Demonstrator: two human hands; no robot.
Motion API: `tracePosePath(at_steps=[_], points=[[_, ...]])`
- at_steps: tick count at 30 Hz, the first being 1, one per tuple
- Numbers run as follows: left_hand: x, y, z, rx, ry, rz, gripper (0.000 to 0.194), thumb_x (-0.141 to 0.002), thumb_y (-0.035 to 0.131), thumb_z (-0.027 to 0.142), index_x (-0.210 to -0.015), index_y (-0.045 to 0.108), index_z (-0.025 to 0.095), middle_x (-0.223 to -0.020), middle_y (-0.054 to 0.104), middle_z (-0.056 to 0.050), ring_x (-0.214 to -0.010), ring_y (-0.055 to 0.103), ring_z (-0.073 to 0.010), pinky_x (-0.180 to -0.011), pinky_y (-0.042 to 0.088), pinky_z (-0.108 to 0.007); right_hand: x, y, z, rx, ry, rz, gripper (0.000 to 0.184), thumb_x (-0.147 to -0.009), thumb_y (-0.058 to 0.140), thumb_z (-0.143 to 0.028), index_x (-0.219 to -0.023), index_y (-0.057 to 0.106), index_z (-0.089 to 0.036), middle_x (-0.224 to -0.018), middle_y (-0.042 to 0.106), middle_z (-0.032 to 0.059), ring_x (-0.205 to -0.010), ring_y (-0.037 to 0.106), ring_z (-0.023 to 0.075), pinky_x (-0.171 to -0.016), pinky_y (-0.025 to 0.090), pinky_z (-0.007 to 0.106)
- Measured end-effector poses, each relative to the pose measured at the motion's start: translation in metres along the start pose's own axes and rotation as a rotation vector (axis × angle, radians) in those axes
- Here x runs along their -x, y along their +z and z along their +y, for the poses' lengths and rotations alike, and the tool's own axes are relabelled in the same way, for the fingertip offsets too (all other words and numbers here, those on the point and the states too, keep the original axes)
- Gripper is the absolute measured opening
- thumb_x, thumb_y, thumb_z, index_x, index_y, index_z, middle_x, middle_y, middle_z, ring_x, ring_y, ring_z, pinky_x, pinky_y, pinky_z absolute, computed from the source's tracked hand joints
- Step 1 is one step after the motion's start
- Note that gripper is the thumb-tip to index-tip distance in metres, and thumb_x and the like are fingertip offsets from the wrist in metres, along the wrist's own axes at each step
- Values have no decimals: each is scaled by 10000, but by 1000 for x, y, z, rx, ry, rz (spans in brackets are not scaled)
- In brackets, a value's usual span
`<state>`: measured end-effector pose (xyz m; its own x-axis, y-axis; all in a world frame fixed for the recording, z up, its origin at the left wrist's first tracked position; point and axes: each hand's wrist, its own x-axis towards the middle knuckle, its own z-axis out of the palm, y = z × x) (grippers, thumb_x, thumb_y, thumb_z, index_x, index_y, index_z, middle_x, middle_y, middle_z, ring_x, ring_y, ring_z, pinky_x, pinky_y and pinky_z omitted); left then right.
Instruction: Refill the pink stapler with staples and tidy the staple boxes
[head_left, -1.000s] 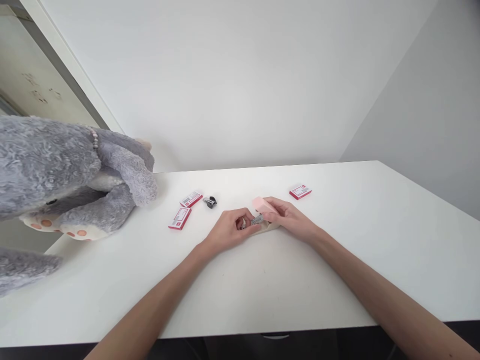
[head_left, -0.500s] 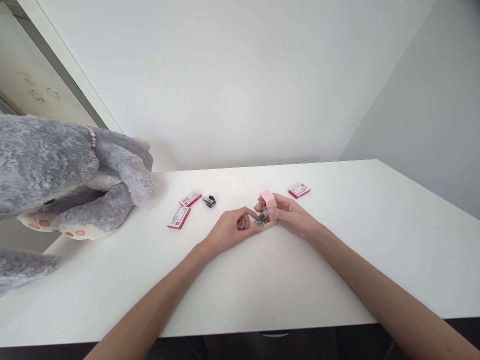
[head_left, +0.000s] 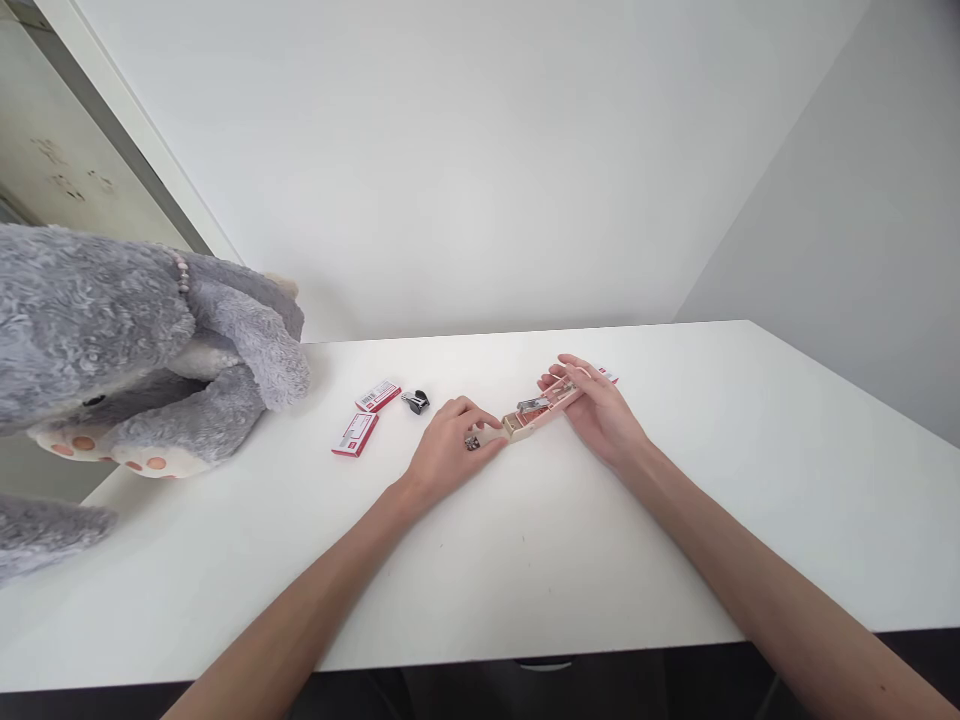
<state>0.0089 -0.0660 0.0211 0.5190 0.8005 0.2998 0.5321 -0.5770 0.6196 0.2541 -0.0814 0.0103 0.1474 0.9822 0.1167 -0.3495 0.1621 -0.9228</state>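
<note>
The nearly closed left grip and loosely curled right grip hold a pink-and-cream plastic stapler, probably light, stiff and steadiest beside the left grip.

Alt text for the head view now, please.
Two bare hands hold an opened pink and cream stapler on a white table: left hand at the cream base, right hand on the pink cover. Red-and-white boxes, a staple remover and grey plush lie around.

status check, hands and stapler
Left hand on the stapler's cream base; right hand at its opened pink cover; red-and-white box partly hidden behind
</note>
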Motion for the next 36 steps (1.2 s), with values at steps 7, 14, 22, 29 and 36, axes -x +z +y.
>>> tracePosePath(at_steps=[7, 14, 22, 29, 36], points=[[1, 3, -7, -135, 106, 117, 139, -975, 596, 312, -1005, 725, 268, -1155, 646, -56, -1120, 583, -254, -1034, 470, -467, -5, -7, 8, 194, 28, 204, 309, -776, 789, -405, -1017, 676, -248, -1091, 693, 44, -1029, 701, 243, -911, 591, 426], [0, 2, -9, -173, 153, 146, 141, -1004, 567, 293, -1082, 677, 253, -1158, 669, -47, -1159, 565, -244, -1068, 442, -456, -1, -4, 10, 514, 3, 234, 205, -815, 646, -305, -1007, 668, -235, -1061, 694, 56, -964, 689, 212, -860, 616, 394], [1, -1, -6, -209, 168, 176, 169, -1017, 550, 329, -1129, 647, 248, -1203, 660, -60, -1200, 546, -255, -1076, 432, -444, 1, -4, 10, 587, 14, 208, 201, -818, 607, -256, -1008, 669, -231, -1043, 695, 57, -901, 711, 203, -801, 638, 372], [-5, -11, -11, -249, 10, 448, 288, -1085, 349, 358, -1199, 580, 228, -1298, 604, -102, -1255, 491, -269, -1114, 366, -471, 3, -2, 8, 644, 4, 217, 213, -823, 590, -239, -1018, 677, -234, -1067, 716, 68, -869, 739, 210, -769, 630, 362], [-10, -17, -27, -284, -148, 521, 328, -1079, 304, 348, -1239, 552, 206, -1407, 530, -149, -1348, 427, -304, -1143, 330, -512, 4, 1, 6, 661, 9, 219, 208, -827, 584, -237, -1015, 673, -235, -1051, 721, 60, -815, 748, 203, -740, 620, 346]])
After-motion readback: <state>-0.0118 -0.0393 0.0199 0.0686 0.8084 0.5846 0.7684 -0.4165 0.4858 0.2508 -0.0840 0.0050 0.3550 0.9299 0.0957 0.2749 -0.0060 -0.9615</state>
